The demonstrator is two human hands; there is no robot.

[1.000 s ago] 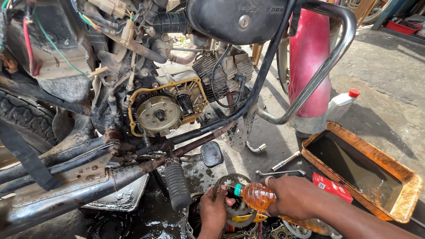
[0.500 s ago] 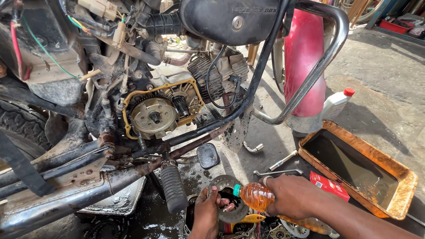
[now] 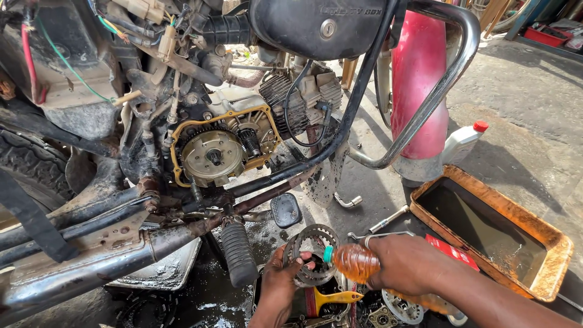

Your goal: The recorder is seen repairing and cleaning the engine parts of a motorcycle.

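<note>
My left hand [image 3: 276, 285] holds a round toothed clutch plate [image 3: 311, 255] upright near the bottom middle. My right hand [image 3: 404, 264] grips a small clear bottle of amber liquid [image 3: 355, 262] on its side, its green nozzle touching the plate's edge. Both hands hover over a dark tray of loose parts with a yellow-handled tool [image 3: 331, 297]. Above them stands a motorcycle engine with its side cover off, showing the clutch assembly [image 3: 212, 157] ringed by a yellow gasket.
A rusty orange pan of dark oil [image 3: 549, 234] sits at right, a white jug with red cap [image 3: 461, 140] behind it. A red fender [image 3: 419, 73], crash bar [image 3: 425, 109], footrest [image 3: 238, 254], tyre [image 3: 30, 164] and wrenches [image 3: 388, 220] crowd the oily concrete floor.
The view has shifted slightly. My left hand has raised the clutch plate and my right hand has brought the bottle's nozzle up against it.
</note>
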